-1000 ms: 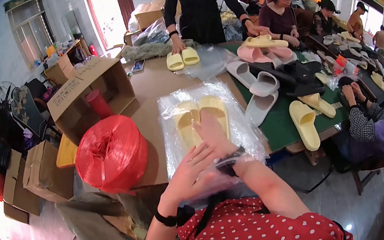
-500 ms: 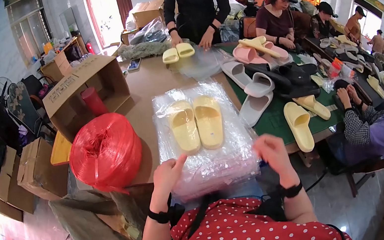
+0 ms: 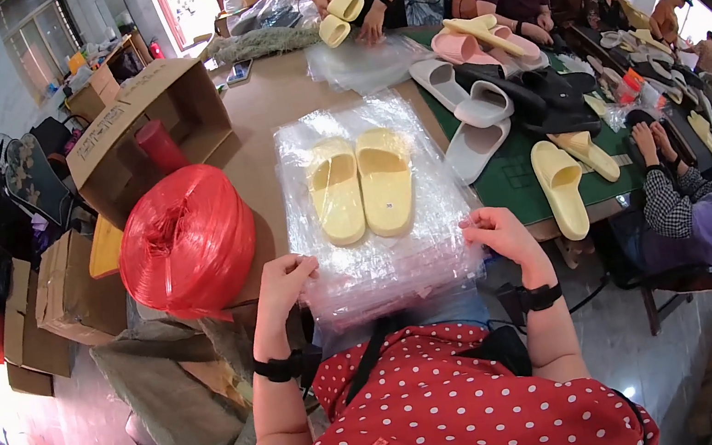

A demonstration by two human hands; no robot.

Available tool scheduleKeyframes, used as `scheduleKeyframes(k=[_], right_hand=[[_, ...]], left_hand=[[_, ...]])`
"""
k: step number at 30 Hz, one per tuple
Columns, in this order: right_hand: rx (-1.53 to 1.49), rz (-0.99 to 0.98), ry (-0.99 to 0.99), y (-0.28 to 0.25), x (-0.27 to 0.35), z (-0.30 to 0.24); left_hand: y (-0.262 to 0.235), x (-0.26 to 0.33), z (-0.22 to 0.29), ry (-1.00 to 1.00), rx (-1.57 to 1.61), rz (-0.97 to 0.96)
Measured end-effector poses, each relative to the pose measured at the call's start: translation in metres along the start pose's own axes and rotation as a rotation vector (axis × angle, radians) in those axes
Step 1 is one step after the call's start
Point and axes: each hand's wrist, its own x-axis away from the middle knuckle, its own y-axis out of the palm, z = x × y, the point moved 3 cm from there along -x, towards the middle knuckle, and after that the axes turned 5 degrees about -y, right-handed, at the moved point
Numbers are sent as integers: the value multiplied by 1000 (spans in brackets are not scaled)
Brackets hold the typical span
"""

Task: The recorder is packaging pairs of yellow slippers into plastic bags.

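Observation:
A pair of pale yellow slides (image 3: 362, 189) lies side by side, toes away from me, on a stack of clear plastic bags (image 3: 388, 278). Glare across them suggests a clear bag covers them, though its layers are hard to separate. At the left edge of the stack, my left hand (image 3: 284, 282) pinches the edge of a plastic bag between thumb and fingers. My right hand (image 3: 507, 234) does the same at the right edge, level with the slides' heels.
A big roll of red plastic twine (image 3: 187, 240) and an open cardboard box (image 3: 112, 182) stand left. Across the table a person holds yellow slides (image 3: 340, 18) over loose plastic bags (image 3: 363, 63). Grey, pink, black and yellow slides (image 3: 486, 104) crowd the green mat; co-workers sit beyond.
Both hands have come down onto the bag's side edges, their fingers closing there. The person across has lifted and tilted the yellow slides. My view has tipped slightly downward.

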Motion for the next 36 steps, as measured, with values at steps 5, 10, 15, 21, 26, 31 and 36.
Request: scheduleKeyframes(k=[5,10,15,21,26,31,36], right_hand=[[76,-2,37,0,-7,-25],[18,-66,-22,-1,-21,-14],[-89,134,-27,-12,-27,-41],[-266,375,-430,-20,-52,-32],[147,416,-495,-8,-39,0],[557,490,-501,-3,-23,18],[668,640,-719,38,-17,-62]], left_hand=[[-7,7,7,-42,85,-67],[-9,5,10,-43,75,-140],[-8,4,29,-7,222,-55],[3,-19,31,414,407,76],[11,-10,-8,563,-20,142],[16,9,6,628,-501,193],[24,15,60,725,-616,410]])
